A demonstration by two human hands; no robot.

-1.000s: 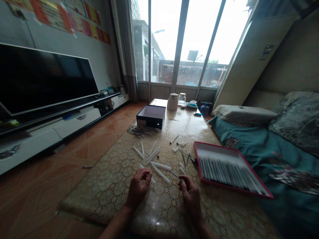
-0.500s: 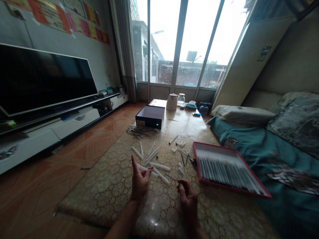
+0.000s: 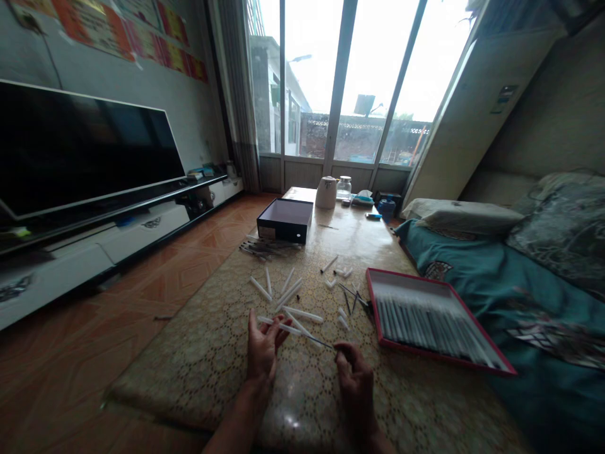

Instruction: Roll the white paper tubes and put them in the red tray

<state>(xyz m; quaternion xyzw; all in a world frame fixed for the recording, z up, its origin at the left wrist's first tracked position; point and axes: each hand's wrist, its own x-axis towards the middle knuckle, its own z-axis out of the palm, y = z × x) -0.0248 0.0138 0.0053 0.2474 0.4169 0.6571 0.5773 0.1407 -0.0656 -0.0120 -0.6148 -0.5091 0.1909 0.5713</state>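
My left hand (image 3: 261, 347) pinches a white pen barrel (image 3: 289, 328) between thumb and fingers, its far end pointing right. In my right hand (image 3: 354, 372), closed fingers grip a thin dark pen refill (image 3: 321, 342). The refill's tip is at the barrel's right end; whether it is inside I cannot tell. Just beyond my hands, more white barrels lie loose, one of them (image 3: 305, 314) crosswise. White caps (image 3: 343, 321) lie farther right. A few dark refills (image 3: 350, 299) rest beside the red-rimmed box lid (image 3: 372, 301), which holds a row of pens (image 3: 425, 321).
A dark open box (image 3: 283, 233) stands farther back on the patterned table (image 3: 189, 359), with a bundle of dark refills (image 3: 258, 248) before it. Behind are a beige jug (image 3: 326, 193), a glass jar (image 3: 344, 187) and a tissue pack (image 3: 363, 198). A sofa (image 3: 454, 252) flanks the right.
The refill and barrel have come together, end to end. My left hand has turned slightly and its raised forefinger has lowered. My right hand has shifted a little left.
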